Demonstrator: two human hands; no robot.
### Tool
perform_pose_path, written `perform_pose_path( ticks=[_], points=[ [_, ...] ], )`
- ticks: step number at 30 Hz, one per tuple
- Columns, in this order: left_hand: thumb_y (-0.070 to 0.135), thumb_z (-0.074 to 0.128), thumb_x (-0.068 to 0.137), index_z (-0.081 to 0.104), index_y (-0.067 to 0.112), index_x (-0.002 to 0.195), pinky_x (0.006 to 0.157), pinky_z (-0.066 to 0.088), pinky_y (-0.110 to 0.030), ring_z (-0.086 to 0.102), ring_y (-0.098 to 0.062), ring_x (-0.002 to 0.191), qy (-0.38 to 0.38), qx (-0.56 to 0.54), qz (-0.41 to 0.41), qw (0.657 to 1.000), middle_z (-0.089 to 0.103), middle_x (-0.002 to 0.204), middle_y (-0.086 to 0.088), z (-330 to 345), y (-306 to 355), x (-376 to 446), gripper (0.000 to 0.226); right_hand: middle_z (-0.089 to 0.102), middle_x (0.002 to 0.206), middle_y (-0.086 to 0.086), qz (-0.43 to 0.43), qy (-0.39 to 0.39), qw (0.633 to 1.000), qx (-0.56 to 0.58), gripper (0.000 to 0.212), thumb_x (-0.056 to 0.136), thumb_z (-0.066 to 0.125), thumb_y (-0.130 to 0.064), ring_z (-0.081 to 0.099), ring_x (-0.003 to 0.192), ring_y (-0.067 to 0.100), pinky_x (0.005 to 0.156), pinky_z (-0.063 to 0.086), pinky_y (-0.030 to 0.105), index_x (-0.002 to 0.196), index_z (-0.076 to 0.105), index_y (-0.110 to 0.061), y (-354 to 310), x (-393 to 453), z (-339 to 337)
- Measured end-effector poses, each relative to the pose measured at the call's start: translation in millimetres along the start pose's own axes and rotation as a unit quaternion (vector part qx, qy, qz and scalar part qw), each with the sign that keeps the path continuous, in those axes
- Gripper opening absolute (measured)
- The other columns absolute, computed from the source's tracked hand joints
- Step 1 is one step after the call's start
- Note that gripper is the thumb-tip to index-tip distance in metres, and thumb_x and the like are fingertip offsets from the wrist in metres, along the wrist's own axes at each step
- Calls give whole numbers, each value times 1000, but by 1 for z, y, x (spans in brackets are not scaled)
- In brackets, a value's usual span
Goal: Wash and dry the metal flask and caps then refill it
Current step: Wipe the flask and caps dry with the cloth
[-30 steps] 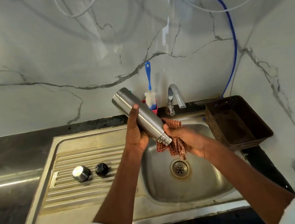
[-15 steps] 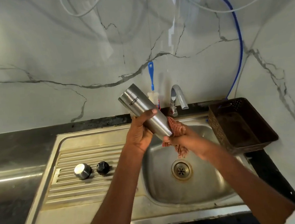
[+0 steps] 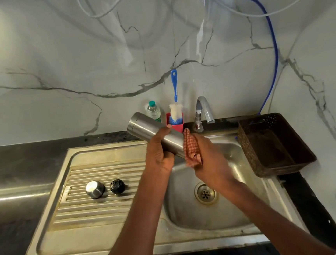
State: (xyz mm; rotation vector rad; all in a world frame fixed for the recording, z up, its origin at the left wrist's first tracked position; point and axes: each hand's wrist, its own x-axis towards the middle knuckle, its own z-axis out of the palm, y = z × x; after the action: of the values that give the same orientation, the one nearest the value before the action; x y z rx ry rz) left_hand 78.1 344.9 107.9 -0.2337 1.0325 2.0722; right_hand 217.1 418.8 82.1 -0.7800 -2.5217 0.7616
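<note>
A steel flask (image 3: 149, 128) is held tilted over the sink basin (image 3: 221, 210), its closed base up to the left and its mouth end down to the right. My left hand (image 3: 158, 154) grips its middle. My right hand (image 3: 208, 156) presses a red checked cloth (image 3: 191, 147) around the flask's lower end, hiding the mouth. On the ribbed drainboard (image 3: 101, 210) stand a steel cap (image 3: 95, 189) and a black inner cap (image 3: 117, 186), side by side, apart from both hands.
A tap (image 3: 202, 112) stands behind the basin with no water running. A red holder (image 3: 176, 126) with a blue bottle brush (image 3: 175, 98) and a small plastic bottle (image 3: 153, 110) stand by the wall. A dark basket (image 3: 274, 144) sits right of the sink.
The cloth in my right hand has slid up from the flask's mouth onto its lower body. The flask has tilted flatter and my left hand has shifted its grip. The caps have not moved.
</note>
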Motion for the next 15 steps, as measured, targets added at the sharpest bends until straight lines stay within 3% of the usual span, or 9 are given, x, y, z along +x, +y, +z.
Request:
perform_pose_path(
  ticks=[1, 3, 5, 6, 7, 9, 11, 13, 15],
  points=[
    [1, 86, 74, 58, 8, 129, 92, 61, -48, 71, -32, 106, -31, 2, 13, 999, 74, 112, -16, -4, -1, -1, 62, 63, 125, 2, 59, -45, 991, 114, 80, 74, 86, -15, 66, 100, 13, 76, 58, 28, 142, 45, -23, -2, 6, -5],
    [9, 98, 54, 55, 7, 136, 88, 61, -47, 70, -33, 110, -100, -12, 18, 995, 74, 114, -16, -15, 0, -1, 93, 72, 110, 9, 203, -207, 895, 339, 67, 75, 89, -9, 69, 71, 6, 51, 52, 20, 133, 56, -16, -1, 15, -26],
    [14, 104, 46, 49, 7, 146, 93, 59, -49, 69, -35, 115, -157, -21, -14, 987, 71, 121, -18, -24, 5, 4, 114, 72, 102, 19, 269, -319, 800, 431, 60, 75, 91, -18, 66, 65, 17, 48, 50, 27, 126, 62, -6, 5, 16, -42],
    [14, 103, 48, 47, 7, 149, 95, 58, -51, 68, -35, 117, -175, -17, -23, 984, 70, 125, -20, -27, 7, 6, 116, 71, 96, 19, 268, -328, 798, 429, 59, 74, 91, -22, 63, 63, 19, 48, 50, 27, 123, 63, -4, 4, 14, -44],
    [13, 102, 52, 46, 8, 150, 97, 57, -52, 68, -36, 120, -178, 4, -23, 984, 68, 128, -21, -28, 10, 7, 113, 73, 90, 15, 266, -310, 810, 421, 55, 75, 90, -23, 62, 59, 18, 46, 49, 26, 121, 64, -6, 0, 11, -43],
    [13, 98, 62, 48, 11, 150, 102, 57, -53, 64, -35, 128, -150, 61, -2, 987, 65, 137, -20, -23, 13, 2, 101, 76, 89, 2, 231, -204, 879, 364, 56, 76, 89, -17, 68, 62, 9, 49, 51, 22, 125, 62, -14, -7, 5, -31],
    [14, 93, 73, 53, 12, 144, 104, 57, -51, 66, -34, 125, -87, 73, 7, 993, 68, 135, -19, -10, 9, -2, 81, 70, 108, -6, 131, -63, 974, 173, 70, 75, 89, -20, 69, 89, 9, 72, 57, 26, 135, 53, -21, -7, 1, -14],
    [11, 90, 76, 57, 9, 138, 103, 57, -52, 70, -34, 117, -22, 17, -12, 1000, 72, 126, -18, 1, 2, -2, 70, 61, 124, 0, 46, 12, 997, -57, 77, 75, 82, -19, 63, 106, 21, 87, 56, 37, 141, 41, -22, -2, 0, 0],
    [6, 89, 74, 58, 8, 134, 98, 59, -50, 71, -31, 110, -22, 18, -7, 1000, 73, 119, -16, 6, -2, 1, 68, 58, 126, 2, 48, 13, 995, -84, 83, 71, 83, -17, 61, 107, 23, 88, 57, 39, 142, 38, -21, -4, -2, 8]
  ],
)
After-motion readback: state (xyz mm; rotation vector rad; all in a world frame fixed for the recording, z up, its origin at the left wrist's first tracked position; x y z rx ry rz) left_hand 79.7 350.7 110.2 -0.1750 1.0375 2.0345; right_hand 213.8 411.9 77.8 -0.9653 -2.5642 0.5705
